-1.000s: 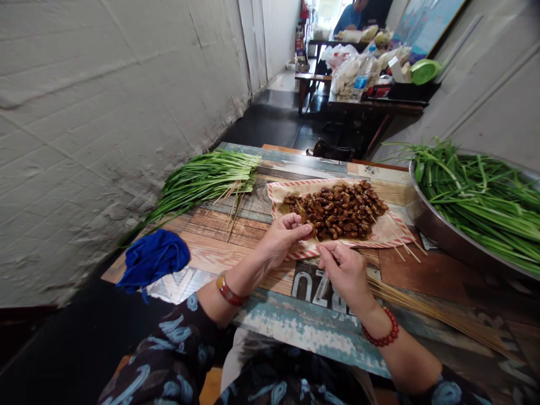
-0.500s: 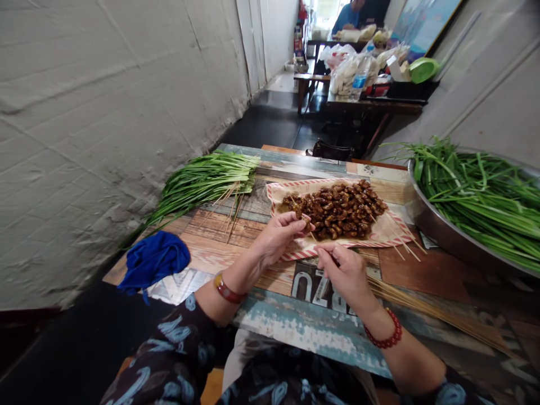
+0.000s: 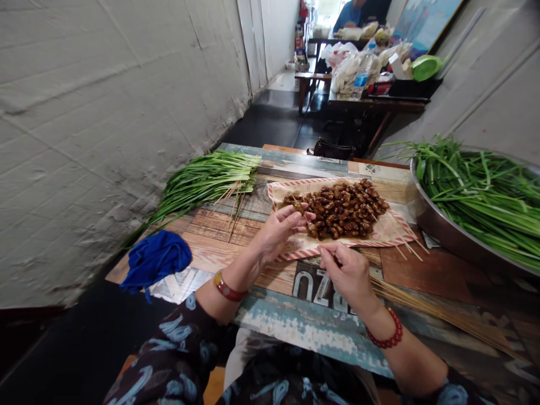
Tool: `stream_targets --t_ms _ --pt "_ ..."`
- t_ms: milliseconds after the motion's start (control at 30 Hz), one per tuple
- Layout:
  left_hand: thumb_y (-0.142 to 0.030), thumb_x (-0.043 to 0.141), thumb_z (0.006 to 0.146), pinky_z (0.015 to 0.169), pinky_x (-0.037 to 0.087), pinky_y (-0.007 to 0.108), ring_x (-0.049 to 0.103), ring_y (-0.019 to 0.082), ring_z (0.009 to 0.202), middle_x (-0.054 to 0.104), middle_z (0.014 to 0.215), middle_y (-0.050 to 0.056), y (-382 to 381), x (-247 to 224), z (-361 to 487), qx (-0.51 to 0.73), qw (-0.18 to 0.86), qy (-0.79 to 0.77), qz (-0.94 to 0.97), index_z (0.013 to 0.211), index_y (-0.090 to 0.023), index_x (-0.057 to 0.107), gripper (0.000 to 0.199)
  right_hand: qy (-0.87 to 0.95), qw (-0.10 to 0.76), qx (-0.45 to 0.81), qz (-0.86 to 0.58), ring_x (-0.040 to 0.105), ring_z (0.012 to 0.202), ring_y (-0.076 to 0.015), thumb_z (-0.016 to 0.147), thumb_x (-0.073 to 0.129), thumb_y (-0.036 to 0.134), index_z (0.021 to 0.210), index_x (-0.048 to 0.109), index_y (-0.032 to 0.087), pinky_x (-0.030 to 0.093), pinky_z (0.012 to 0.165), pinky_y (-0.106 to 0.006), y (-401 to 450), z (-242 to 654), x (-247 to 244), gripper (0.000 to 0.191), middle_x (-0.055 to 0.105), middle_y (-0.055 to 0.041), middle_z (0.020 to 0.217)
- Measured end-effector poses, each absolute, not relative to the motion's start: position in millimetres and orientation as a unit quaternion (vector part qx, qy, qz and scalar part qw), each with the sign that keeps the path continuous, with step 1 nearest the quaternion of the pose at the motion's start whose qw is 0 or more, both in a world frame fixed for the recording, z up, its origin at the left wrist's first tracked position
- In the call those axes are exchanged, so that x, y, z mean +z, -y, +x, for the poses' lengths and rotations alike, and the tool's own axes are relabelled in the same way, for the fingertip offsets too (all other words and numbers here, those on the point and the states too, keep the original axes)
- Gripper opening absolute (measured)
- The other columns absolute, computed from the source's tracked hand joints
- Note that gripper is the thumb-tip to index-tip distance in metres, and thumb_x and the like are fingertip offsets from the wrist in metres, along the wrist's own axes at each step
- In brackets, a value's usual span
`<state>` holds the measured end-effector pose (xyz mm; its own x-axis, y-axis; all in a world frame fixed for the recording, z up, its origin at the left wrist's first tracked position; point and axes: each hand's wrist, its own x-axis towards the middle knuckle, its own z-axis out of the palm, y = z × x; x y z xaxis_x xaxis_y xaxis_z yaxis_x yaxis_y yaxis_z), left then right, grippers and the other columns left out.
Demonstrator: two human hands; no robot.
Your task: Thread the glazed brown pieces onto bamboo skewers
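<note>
My right hand (image 3: 345,269) pinches the near end of a thin bamboo skewer, which points away toward my left hand. My left hand (image 3: 283,228) is beside the skewer's far part, its fingers stretched and apart. Past those fingertips are a few brown pieces (image 3: 298,206), apparently threaded on the skewer. Just beyond both hands lies a heap of glossy brown pieces (image 3: 343,208) that look like silkworm pupae. They rest on a cream sheet with a red-striped edge (image 3: 399,226). Several skewer ends stick out at the heap's right.
Green chives (image 3: 202,180) lie at the left with loose skewers (image 3: 234,211) at their cut ends. A blue cloth (image 3: 158,259) sits at the left edge. More skewers (image 3: 422,306) lie right of my right hand, below a metal basin (image 3: 426,211) of greens. A person (image 3: 348,16) is far back.
My left fingers have loosened from their pinch around the skewer and spread apart. My right hand keeps its hold on the skewer in nearly the same place.
</note>
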<state>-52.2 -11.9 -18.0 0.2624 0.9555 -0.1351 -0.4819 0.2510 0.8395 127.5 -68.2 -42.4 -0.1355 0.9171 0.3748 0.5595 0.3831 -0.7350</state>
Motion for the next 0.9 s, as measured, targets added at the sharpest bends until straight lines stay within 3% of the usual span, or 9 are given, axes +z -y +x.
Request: stream_targets --t_ms 233,533,900 --pt "-0.031 0.079 0.071 0.080 0.047 0.027 0.067 0.015 0.082 0.074 0.089 0.009 7.3 -9.7 -61.4 0.562 0.682 -0.323 0.338 0.096 -0.014 0.072 0.031 0.748 0.407 0.183 -0.492 0.062 0.059 -0.0142 0.094 0.049 0.028 0.084 0.065 0.021 0.049 0.062 -0.026 69.4 127.4 -44.8 0.020 0.068 -0.0005 0.067" --pt "-0.026 0.081 0.068 0.087 0.048 0.033 0.070 0.017 0.082 0.074 0.094 0.009 11.6 -5.2 -60.3 0.555 0.694 -0.300 0.348 0.094 -0.015 0.072 0.029 0.751 0.411 0.187 -0.482 0.062 0.059 -0.0142 0.094 0.049 0.028 0.084 0.065 0.022 0.049 0.060 -0.025 69.5 127.2 -44.6 0.019 0.067 -0.0002 0.067" --pt "-0.023 0.079 0.069 0.084 0.049 0.028 0.068 0.016 0.081 0.074 0.086 0.008 9.7 -6.9 -54.9 0.542 0.692 -0.321 0.352 0.090 -0.013 0.074 0.023 0.758 0.417 0.171 -0.472 0.062 0.061 -0.0144 0.094 0.048 0.022 0.079 0.062 0.022 0.048 0.063 -0.025 65.6 125.8 -38.8 0.021 0.065 0.0002 0.064"
